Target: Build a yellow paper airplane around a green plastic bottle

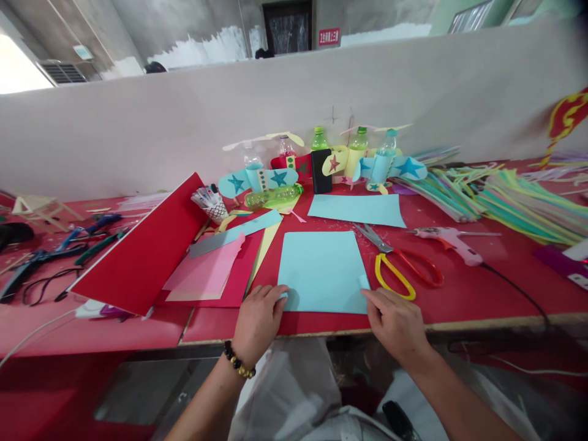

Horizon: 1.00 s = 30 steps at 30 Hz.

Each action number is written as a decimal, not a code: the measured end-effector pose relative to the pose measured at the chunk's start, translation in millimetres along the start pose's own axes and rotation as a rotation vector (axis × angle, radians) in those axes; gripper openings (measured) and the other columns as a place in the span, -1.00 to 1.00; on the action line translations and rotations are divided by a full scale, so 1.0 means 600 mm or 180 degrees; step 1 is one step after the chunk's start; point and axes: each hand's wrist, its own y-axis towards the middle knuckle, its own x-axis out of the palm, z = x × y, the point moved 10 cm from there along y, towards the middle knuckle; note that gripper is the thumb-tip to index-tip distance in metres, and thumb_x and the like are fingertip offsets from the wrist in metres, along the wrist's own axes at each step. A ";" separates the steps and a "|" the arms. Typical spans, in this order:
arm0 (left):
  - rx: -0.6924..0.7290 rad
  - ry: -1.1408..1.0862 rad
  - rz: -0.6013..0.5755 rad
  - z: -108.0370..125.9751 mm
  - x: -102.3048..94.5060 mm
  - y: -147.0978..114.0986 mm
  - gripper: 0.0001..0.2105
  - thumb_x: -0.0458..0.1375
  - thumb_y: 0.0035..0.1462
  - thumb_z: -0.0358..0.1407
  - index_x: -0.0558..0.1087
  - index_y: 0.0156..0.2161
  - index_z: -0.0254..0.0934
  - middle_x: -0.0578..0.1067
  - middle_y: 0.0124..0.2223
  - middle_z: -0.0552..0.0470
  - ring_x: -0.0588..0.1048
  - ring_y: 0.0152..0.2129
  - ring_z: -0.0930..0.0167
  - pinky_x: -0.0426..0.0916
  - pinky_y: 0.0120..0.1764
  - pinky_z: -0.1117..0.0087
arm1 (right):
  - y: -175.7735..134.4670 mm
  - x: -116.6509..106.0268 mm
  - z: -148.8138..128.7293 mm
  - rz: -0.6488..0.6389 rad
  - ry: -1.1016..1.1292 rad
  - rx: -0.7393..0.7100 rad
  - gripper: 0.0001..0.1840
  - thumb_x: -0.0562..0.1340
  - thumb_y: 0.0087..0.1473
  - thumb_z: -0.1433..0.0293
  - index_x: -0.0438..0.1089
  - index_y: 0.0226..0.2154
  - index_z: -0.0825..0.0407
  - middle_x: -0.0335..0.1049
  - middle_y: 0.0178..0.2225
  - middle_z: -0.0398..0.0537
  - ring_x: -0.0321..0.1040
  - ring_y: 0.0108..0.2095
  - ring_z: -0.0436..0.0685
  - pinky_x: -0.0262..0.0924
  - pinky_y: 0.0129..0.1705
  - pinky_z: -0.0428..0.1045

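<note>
A light blue sheet of paper (321, 266) lies flat on the red table before me. At its lower left edge my left hand (261, 312) is closed, with a bit of blue paper showing at the thumb and curled fingers. My right hand (395, 318) grips the lower right edge between thumb and bent forefinger, where a small piece of the paper stands up. Scissors (384, 248) with one yellow and one red handle lie partly open just beyond my right hand. Behind the sheet rests another light blue paper piece (358, 209).
Pink paper (206, 269) and a tilted red board (147, 245) lie to the left. A pink glue gun (452, 242) with a black cord is on the right. Bottle-and-paper airplanes (257, 177), a black phone (321, 171) and pipe cleaners (523, 202) stand or lie at the back.
</note>
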 end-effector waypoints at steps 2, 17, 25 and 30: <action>-0.0001 0.0014 0.0003 0.001 0.000 0.000 -0.77 0.02 0.30 -0.34 0.47 -0.02 -0.23 0.55 -0.09 -0.07 0.47 -0.09 0.23 0.37 0.01 0.13 | 0.000 -0.002 -0.001 0.0026 0.0011 -0.0016 -0.73 0.12 0.10 0.56 0.52 -0.25 0.08 0.46 -0.47 -0.09 0.39 -0.41 0.06 0.13 -0.31 -0.06; 0.0063 0.0170 0.0074 0.007 -0.005 -0.001 -0.78 0.03 0.30 -0.35 0.45 -0.02 -0.21 0.55 -0.09 -0.05 0.49 -0.12 0.25 0.39 -0.04 0.17 | 0.000 -0.003 -0.006 0.0027 -0.0069 -0.0024 -0.72 0.12 0.08 0.57 0.52 -0.25 0.08 0.45 -0.46 -0.10 0.38 -0.41 0.06 0.11 -0.29 -0.06; 0.0065 0.0204 0.0053 0.004 -0.001 -0.002 -0.77 0.02 0.31 -0.33 0.43 0.00 -0.21 0.54 -0.09 -0.06 0.48 -0.12 0.23 0.38 -0.03 0.13 | 0.002 -0.008 -0.007 0.0095 -0.0146 -0.0011 -0.72 0.13 0.05 0.57 0.52 -0.27 0.05 0.39 -0.52 -0.14 0.33 -0.43 0.05 0.07 -0.33 -0.06; 0.0033 0.0191 0.0093 -0.001 -0.003 -0.006 -0.77 0.02 0.31 -0.31 0.43 0.01 -0.22 0.52 -0.12 -0.07 0.46 -0.13 0.22 0.38 -0.03 0.10 | 0.001 -0.010 -0.006 0.0119 -0.0211 0.0031 -0.74 0.15 0.05 0.55 0.52 -0.28 0.04 0.39 -0.51 -0.14 0.33 -0.43 0.06 0.07 -0.33 -0.06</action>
